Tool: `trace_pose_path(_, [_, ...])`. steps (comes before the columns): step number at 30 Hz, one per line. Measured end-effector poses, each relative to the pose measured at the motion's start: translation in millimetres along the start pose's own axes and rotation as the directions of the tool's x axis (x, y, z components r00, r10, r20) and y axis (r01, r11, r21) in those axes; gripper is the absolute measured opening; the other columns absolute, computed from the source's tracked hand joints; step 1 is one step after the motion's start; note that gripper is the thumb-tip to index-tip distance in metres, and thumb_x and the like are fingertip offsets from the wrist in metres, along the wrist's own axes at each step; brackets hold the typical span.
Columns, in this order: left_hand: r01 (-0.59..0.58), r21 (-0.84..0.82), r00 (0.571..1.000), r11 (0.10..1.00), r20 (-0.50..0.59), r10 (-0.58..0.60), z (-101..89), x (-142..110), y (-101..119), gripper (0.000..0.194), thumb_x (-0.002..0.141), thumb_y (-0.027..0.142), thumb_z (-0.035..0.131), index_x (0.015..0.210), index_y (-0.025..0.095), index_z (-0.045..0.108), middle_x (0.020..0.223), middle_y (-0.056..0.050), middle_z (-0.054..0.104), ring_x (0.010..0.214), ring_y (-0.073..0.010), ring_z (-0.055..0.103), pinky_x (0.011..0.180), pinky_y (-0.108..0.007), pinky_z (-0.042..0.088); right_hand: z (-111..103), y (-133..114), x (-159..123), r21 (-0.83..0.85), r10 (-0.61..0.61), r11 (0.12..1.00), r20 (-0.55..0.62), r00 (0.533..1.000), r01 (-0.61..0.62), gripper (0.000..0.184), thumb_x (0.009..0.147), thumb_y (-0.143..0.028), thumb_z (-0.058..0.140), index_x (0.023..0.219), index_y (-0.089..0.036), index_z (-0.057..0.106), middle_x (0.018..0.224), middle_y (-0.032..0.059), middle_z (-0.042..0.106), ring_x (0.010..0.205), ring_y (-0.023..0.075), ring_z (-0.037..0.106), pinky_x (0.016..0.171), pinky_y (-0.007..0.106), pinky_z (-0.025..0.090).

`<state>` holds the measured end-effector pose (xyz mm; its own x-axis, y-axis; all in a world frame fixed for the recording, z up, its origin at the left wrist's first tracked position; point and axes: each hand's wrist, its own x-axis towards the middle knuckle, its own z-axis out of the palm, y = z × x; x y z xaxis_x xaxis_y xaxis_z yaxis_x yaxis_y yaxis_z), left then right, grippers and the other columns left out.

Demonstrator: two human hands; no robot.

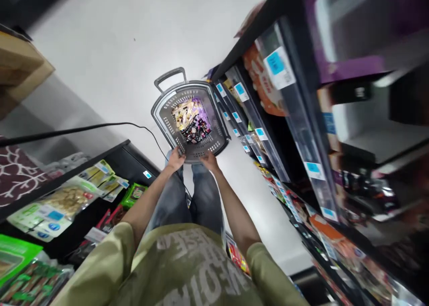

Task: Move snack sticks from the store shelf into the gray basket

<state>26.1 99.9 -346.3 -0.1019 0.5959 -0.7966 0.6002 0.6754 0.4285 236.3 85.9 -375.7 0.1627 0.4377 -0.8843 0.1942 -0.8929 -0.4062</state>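
Note:
A grey shopping basket (216, 118) with perforated sides is in front of my legs, its handle (170, 77) standing out at the far side. Inside lie many small wrapped packets (191, 120) in cream, purple and dark colours, too small to name. My left hand (176, 159) grips the near rim at its left part. On the same rim, farther right, my right hand (209, 161) is closed with the thumb over the edge. The fingers of both hands are partly hidden beneath the rim.
Shelves with blue price tags (276, 67) run close along the right. At left, a black shelf (134, 161) holds bagged snacks (67, 196). A black cable (110, 124) crosses the pale floor (110, 42) toward my legs. A cardboard box (23, 69) stands at the far left.

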Motion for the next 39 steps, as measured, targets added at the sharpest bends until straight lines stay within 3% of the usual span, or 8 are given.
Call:
trace_pose_path(8, [0.040, -0.029, 0.975, 0.999, -0.216, -0.045, 18.8, 102.1, -64.8, 0.097, 0.084, 0.031, 0.068, 0.153, -0.006, 0.011, 0.163, -0.029, 0.010, 0.154, -0.0409, 0.005, 0.125, -0.055, 0.009, 30.3, 52.4, 90.2, -0.009, -0.098, 0.995, 0.014, 0.995, 0.098, 0.094, 0.052, -0.030, 0.094, 0.134, -0.018, 0.052, 0.136, 0.0138, 0.061, 0.129, 0.0325, 0.053, 0.114, 0.050, 0.039])
trace_pose_path(11, [0.094, -0.041, 0.953, 0.995, -0.284, -0.102, 30.4, 133.3, -74.7, 0.112, 0.084, 0.034, 0.070, 0.151, -0.010, -0.007, 0.163, -0.034, -0.002, 0.154, -0.0393, -0.003, 0.126, -0.051, 0.004, 51.6, 65.6, 121.9, -0.117, -0.122, 0.985, 0.013, 0.992, 0.123, 0.102, 0.054, -0.031, 0.094, 0.142, -0.016, 0.044, 0.150, 0.0176, 0.048, 0.142, 0.0358, 0.040, 0.120, 0.052, 0.030])
trace_pose_path(13, [0.097, -0.065, 0.924, 0.993, -0.366, -0.114, 38.6, 145.6, -74.3, 0.113, 0.082, 0.033, 0.070, 0.152, -0.008, -0.009, 0.164, -0.033, -0.003, 0.155, -0.0349, -0.001, 0.127, -0.044, 0.004, 67.4, 70.7, 142.1, -0.233, -0.088, 0.969, -0.010, 0.996, 0.083, 0.108, 0.058, -0.033, 0.091, 0.148, -0.012, 0.035, 0.156, 0.0214, 0.038, 0.146, 0.0363, 0.034, 0.121, 0.051, 0.027])
trace_pose_path(18, [0.110, -0.059, 0.785, 0.992, -0.607, -0.123, 57.7, 153.4, -71.9, 0.094, 0.085, 0.028, 0.062, 0.155, -0.001, 0.006, 0.166, -0.027, 0.009, 0.156, -0.0290, 0.007, 0.127, -0.038, 0.008, 105.2, 81.5, 196.4, -0.401, -0.036, 0.916, -0.029, 0.999, 0.021, 0.114, 0.065, -0.034, 0.088, 0.151, -0.001, 0.022, 0.154, 0.0282, 0.037, 0.145, 0.0336, 0.035, 0.120, 0.041, 0.028])
trace_pose_path(20, [0.089, -0.026, 0.755, 0.996, -0.650, -0.084, 62.3, 153.5, -76.4, 0.093, 0.085, 0.031, 0.061, 0.155, -0.001, 0.009, 0.165, -0.026, 0.013, 0.155, -0.0290, 0.010, 0.127, -0.038, 0.010, 118.0, 87.9, 220.4, -0.418, -0.049, 0.908, -0.043, 0.998, 0.026, 0.115, 0.063, -0.032, 0.089, 0.150, 0.001, 0.022, 0.151, 0.0281, 0.041, 0.143, 0.0330, 0.037, 0.118, 0.038, 0.031])
trace_pose_path(26, [0.106, 0.050, 0.734, 0.993, -0.678, -0.044, 64.8, 153.8, -89.8, 0.101, 0.082, 0.038, 0.066, 0.156, 0.003, 0.008, 0.164, -0.025, 0.019, 0.154, -0.0307, 0.019, 0.126, -0.041, 0.016, 147.9, 109.2, 274.2, -0.500, -0.079, 0.866, -0.103, 0.992, 0.017, 0.111, 0.065, -0.031, 0.086, 0.151, -0.002, 0.023, 0.149, 0.0278, 0.040, 0.142, 0.0353, 0.036, 0.118, 0.043, 0.029])
trace_pose_path(33, [0.150, 0.113, 0.687, 0.982, -0.727, -0.021, 69.6, 152.1, -86.8, 0.101, 0.081, 0.042, 0.067, 0.156, 0.003, 0.013, 0.159, -0.026, 0.029, 0.151, -0.0325, 0.027, 0.123, -0.042, 0.025, 181.1, 114.0, 296.5, -0.563, -0.109, 0.826, -0.203, 0.973, -0.025, 0.090, 0.071, -0.033, 0.082, 0.143, -0.007, 0.034, 0.142, 0.0243, 0.045, 0.131, 0.0346, 0.043, 0.108, 0.045, 0.038])
trace_pose_path(39, [0.169, 0.118, 0.685, 0.978, -0.728, -0.031, 69.8, 153.6, -89.0, 0.102, 0.081, 0.044, 0.066, 0.155, 0.002, 0.011, 0.159, -0.027, 0.028, 0.150, -0.0338, 0.027, 0.123, -0.044, 0.023, 180.1, 113.9, 309.4, -0.660, -0.125, 0.751, -0.182, 0.975, -0.027, 0.072, 0.077, -0.034, 0.077, 0.135, -0.011, 0.042, 0.136, 0.0248, 0.051, 0.124, 0.0349, 0.052, 0.105, 0.050, 0.040])
